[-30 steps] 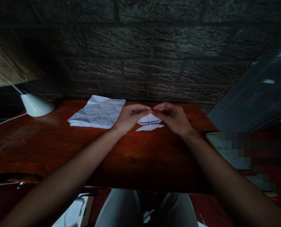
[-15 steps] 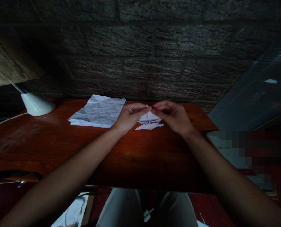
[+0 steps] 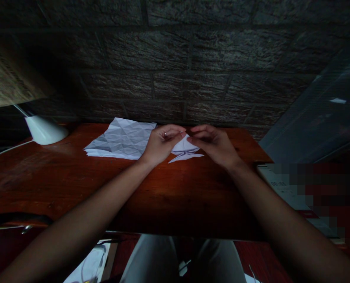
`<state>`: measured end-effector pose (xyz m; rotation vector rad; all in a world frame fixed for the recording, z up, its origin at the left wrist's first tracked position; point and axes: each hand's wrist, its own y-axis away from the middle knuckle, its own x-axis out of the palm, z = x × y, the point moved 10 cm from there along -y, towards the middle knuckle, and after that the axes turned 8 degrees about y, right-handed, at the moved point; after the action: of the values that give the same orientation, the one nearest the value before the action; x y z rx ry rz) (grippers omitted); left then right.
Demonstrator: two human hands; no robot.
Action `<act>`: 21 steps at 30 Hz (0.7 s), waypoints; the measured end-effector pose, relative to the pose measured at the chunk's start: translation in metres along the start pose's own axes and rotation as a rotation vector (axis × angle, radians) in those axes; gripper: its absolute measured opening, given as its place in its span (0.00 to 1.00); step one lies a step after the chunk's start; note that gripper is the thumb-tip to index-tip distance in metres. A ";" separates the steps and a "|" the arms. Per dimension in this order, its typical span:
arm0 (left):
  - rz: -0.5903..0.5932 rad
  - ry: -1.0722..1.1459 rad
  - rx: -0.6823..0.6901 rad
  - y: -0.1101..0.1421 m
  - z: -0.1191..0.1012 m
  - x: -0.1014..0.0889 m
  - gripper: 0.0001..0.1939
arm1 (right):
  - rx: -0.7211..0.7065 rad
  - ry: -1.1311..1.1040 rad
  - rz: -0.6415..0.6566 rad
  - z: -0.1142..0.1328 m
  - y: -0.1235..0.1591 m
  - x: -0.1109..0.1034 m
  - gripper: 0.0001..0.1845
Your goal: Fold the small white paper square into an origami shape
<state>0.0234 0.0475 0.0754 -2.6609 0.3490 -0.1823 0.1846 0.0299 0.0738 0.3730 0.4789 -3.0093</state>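
One folded paper (image 3: 185, 147) sits just right of creased sheet stack (image 3: 128, 137) on worktop (image 3: 169, 192). Your left hand (image 3: 160, 145) pinches its far tip; your right hand (image 3: 218, 145): thumb at edge, can't tell whether gripping. Align edges, press lightly.

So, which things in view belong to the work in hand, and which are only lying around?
In the work:
folded white paper, between left hand and right hand
creased paper stack, probably; neither hand holds it
wooden table, underneath

Just standing or lying around:
lamp, far left
white cable

Homelike room: lamp (image 3: 18, 82), wooden desk (image 3: 175, 188)
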 end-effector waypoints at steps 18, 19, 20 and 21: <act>-0.031 0.202 -0.217 0.002 0.019 0.000 0.09 | -0.015 -0.034 0.042 0.005 0.001 0.005 0.22; -0.033 0.229 -0.242 0.002 0.021 0.000 0.09 | -0.024 -0.036 0.045 0.007 0.002 0.006 0.22; -0.037 0.261 -0.274 0.002 0.023 0.000 0.09 | -0.030 -0.040 0.045 0.008 0.002 0.006 0.21; -0.044 0.295 -0.312 0.003 0.026 0.000 0.09 | -0.032 -0.047 0.045 0.009 0.002 0.006 0.21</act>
<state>0.0272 0.0561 0.0507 -2.9532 0.4432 -0.5814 0.1766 0.0250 0.0799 0.3064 0.5072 -2.9560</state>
